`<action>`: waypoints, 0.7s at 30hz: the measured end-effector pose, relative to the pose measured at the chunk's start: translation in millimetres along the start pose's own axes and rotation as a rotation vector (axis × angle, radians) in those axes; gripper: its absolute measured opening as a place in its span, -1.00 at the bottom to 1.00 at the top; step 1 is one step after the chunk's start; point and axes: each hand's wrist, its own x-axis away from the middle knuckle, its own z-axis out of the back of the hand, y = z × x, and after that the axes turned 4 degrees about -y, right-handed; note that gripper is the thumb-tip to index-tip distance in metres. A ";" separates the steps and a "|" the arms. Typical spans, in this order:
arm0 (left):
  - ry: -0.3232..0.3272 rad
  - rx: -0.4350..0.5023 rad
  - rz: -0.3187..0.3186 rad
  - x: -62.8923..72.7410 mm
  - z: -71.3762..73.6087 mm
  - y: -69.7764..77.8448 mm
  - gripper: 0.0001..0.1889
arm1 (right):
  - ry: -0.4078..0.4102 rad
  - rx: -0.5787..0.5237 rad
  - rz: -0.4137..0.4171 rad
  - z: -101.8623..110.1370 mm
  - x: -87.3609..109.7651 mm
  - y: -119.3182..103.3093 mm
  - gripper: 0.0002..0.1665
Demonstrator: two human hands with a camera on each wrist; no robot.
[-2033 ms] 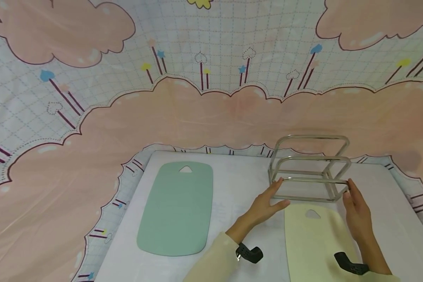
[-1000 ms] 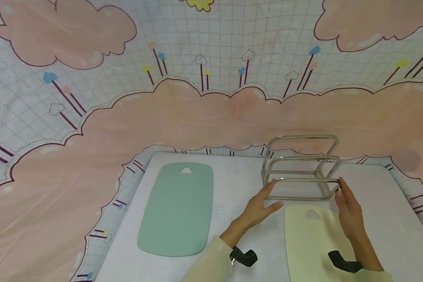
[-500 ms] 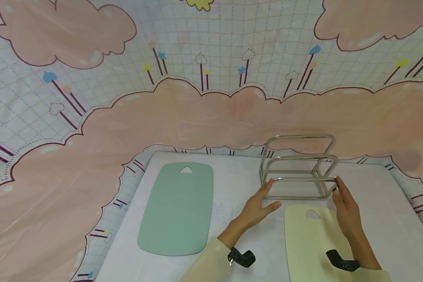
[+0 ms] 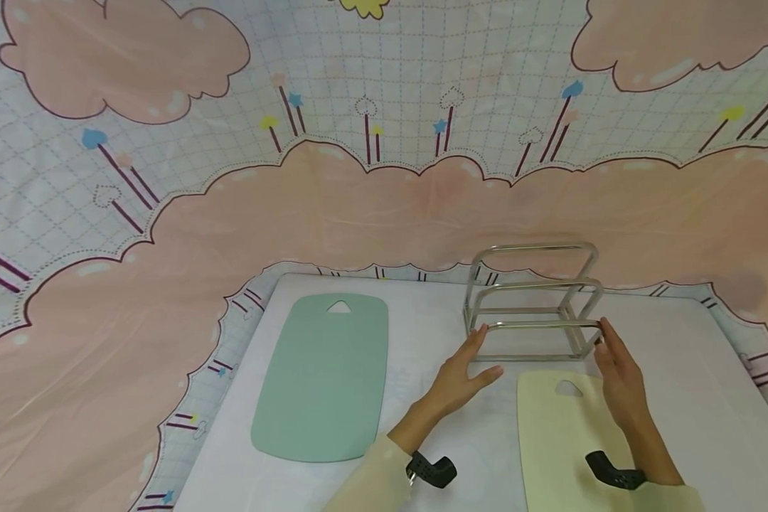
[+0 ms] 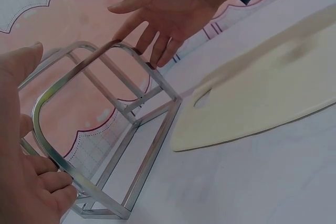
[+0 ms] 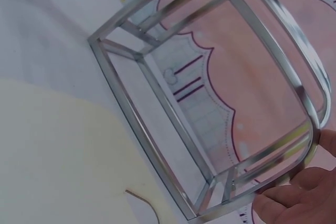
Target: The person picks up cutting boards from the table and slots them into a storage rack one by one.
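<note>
A silver metal rack point(image 4: 544, 325) with three upright loops stands on the white table between both hands. My left hand point(image 4: 451, 384) touches its left side with fingertips, thumb held apart. At the opposite side my right hand point(image 4: 622, 384) rests its extended fingers against the front loop's corner. In the left wrist view, the right hand's thumb is also off the metal. Several fingers of the right hand point(image 6: 286, 195) meet the frame's side in the right wrist view. Just in front of the rack lies a pale yellow cutting board point(image 4: 566, 437), partly covered by the right forearm.
A green cutting board point(image 4: 323, 377) lies flat on the table's left part. Behind the table point(image 4: 422, 313) hangs a patterned pink and white cloth point(image 4: 371, 213), which also shows past the left and right edges. Each wrist wears a black band.
Both hands and the rack between them have moved left across the table, slowly in the last second. Both cutting boards have stayed where they were.
</note>
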 end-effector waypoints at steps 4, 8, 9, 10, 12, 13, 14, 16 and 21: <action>0.007 0.004 0.002 2.4 3.6 -1.1 -0.23 | -0.014 -0.011 0.016 -2.8 -1.1 -1.5 -0.37; 0.011 0.010 -0.002 4.7 5.7 -2.8 -0.23 | -0.021 -0.020 0.023 -5.7 -1.8 -2.6 -0.38; 0.011 0.011 -0.002 5.4 6.0 -3.2 -0.23 | -0.022 -0.021 0.024 -6.5 -1.8 -2.8 -0.38; 0.012 0.013 0.000 6.2 6.4 -3.7 -0.23 | -0.023 -0.022 0.026 -7.3 -1.8 -3.0 -0.38; 0.017 0.013 0.003 7.7 7.2 -4.6 -0.23 | -0.027 -0.023 0.026 -8.8 -1.8 -3.1 -0.38; 0.019 0.014 0.006 8.5 7.8 -5.0 -0.23 | -0.028 -0.020 0.026 -9.6 -2.0 -3.2 -0.38; 0.020 0.014 0.007 9.2 8.4 -5.4 -0.23 | -0.030 -0.020 0.028 -10.5 -2.0 -3.5 -0.38; 0.026 0.010 0.007 10.7 9.5 -6.5 -0.23 | -0.033 -0.022 0.030 -12.1 -2.3 -4.2 -0.38; 0.034 0.011 0.003 15.0 13.2 -8.2 -0.22 | -0.042 -0.024 0.028 -16.8 -3.0 -7.9 -0.38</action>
